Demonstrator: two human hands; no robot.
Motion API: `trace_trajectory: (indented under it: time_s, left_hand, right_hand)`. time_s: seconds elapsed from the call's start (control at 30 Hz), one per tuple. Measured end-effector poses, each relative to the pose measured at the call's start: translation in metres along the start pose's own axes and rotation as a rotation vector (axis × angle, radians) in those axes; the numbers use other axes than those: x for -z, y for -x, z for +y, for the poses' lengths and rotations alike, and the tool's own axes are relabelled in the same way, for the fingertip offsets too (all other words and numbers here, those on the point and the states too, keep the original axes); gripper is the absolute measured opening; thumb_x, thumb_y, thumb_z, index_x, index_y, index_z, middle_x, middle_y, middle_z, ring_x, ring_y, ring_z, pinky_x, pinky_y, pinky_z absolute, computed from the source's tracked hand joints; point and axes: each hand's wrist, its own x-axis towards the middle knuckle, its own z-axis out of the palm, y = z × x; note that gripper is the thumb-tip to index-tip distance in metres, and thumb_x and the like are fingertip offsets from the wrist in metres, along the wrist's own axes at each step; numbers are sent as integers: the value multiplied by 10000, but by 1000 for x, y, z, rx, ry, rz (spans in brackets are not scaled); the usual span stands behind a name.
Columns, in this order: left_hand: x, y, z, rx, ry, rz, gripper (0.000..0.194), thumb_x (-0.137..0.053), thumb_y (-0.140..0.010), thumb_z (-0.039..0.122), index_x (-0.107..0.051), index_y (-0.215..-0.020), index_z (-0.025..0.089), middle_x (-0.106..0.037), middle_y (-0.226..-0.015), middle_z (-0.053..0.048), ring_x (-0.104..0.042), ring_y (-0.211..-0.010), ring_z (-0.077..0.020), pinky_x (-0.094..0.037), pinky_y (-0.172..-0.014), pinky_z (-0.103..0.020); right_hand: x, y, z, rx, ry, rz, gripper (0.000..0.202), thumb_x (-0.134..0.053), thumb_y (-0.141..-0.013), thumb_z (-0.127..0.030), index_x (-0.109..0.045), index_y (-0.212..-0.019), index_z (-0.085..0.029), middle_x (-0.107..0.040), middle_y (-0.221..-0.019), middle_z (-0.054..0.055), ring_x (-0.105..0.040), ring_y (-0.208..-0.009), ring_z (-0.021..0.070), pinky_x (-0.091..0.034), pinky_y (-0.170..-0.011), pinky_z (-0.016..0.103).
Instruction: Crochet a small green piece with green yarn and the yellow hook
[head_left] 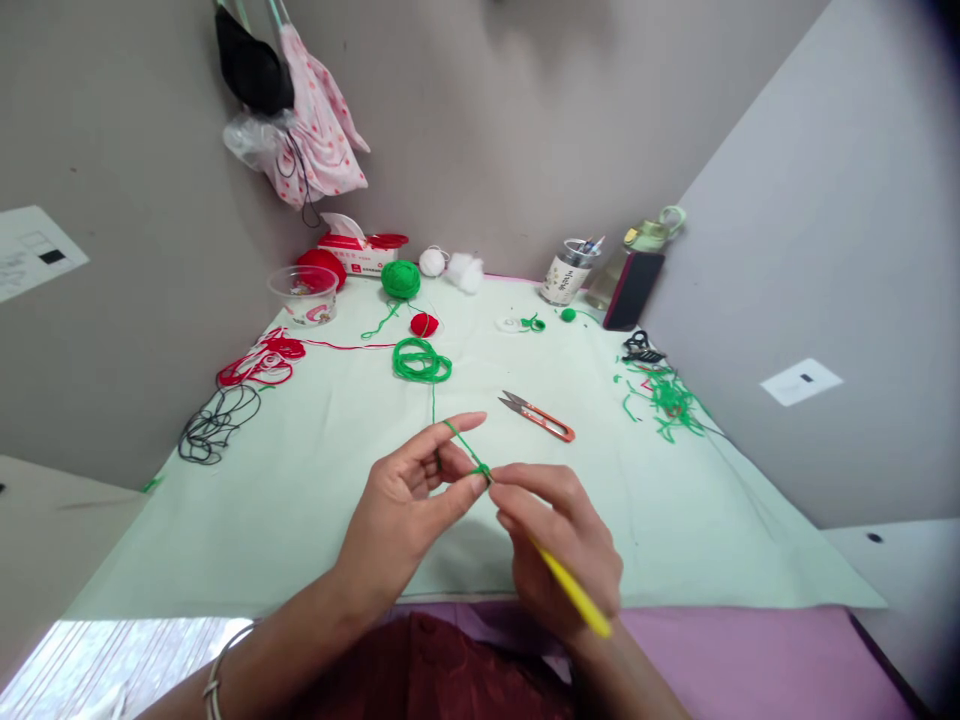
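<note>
My left hand (409, 505) pinches a small piece of green crochet work (481, 470) between thumb and a finger. Green yarn (466, 445) runs from the piece over my raised left index finger, then down to a loose green coil (421, 360) on the table. In my right hand (562, 540) is a crochet hook with a yellow handle (574, 588), its tip at the green piece; fingers partly cover the tip. Beyond my hands lie thread snips (537, 415) with orange handles.
Left: red yarn (262, 360), black cord (217, 425), a clear plastic tub (304, 300). Back: a green yarn ball (400, 280), a small red ball (424, 325), a tissue box (360, 255). Right: a pen holder (568, 275), a phone (634, 290), green yarn scraps (675, 400).
</note>
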Motion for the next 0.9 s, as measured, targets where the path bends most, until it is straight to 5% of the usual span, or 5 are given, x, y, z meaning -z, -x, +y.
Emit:
trace_trajectory:
  time_s: [0.17, 0.33, 0.57, 0.7, 0.9]
  left_hand:
    - [4, -6, 0, 258, 297, -112, 442, -937, -776, 301, -858, -1207, 243, -674, -848, 4, -612, -788, -116, -522, -828, -258]
    - [6, -5, 0, 133, 195, -93, 362, -925, -802, 282, -878, -1161, 292, -653, -844, 17, -610, -813, -112, -482, -843, -241]
    - [1, -2, -6, 60, 140, -37, 402, -963, -790, 315, -868, -1180, 336, -667, -862, 23, -604, -863, -120, -474, -851, -237]
    - [2, -9, -8, 210, 305, -81, 436, -979, -758, 332, -872, -1177, 273, -714, -908, -5, -626, -848, -120, -501, -874, -250]
    - [2, -12, -4, 192, 280, -84, 309, -962, -747, 281, -898, -1044, 229, -711, -843, -3, -623, -800, -119, -499, -836, -239]
  right_hand:
    - [-2, 1, 0, -88, -82, 56, 343, -607, -1007, -32, -770, -1217, -249, -781, -1054, 79, -759, -955, 210, -650, -756, 326]
    - [-4, -13, 0, -443, -529, 187, 248, -558, -1067, -125, -772, -1062, -251, -743, -886, 23, -681, -735, 157, -595, -666, 306]
    - [-9, -7, -3, -287, -275, 93, 310, -613, -1025, -67, -781, -1181, -275, -768, -938, 39, -743, -875, 188, -632, -741, 325]
    - [-8, 0, 0, -171, -95, 50, 371, -651, -1003, -63, -788, -1254, -301, -782, -1101, 80, -754, -950, 211, -641, -749, 340]
    - [-3, -13, 4, -515, -547, 178, 221, -626, -1049, -160, -815, -1038, -273, -742, -846, 15, -677, -743, 158, -582, -668, 302]
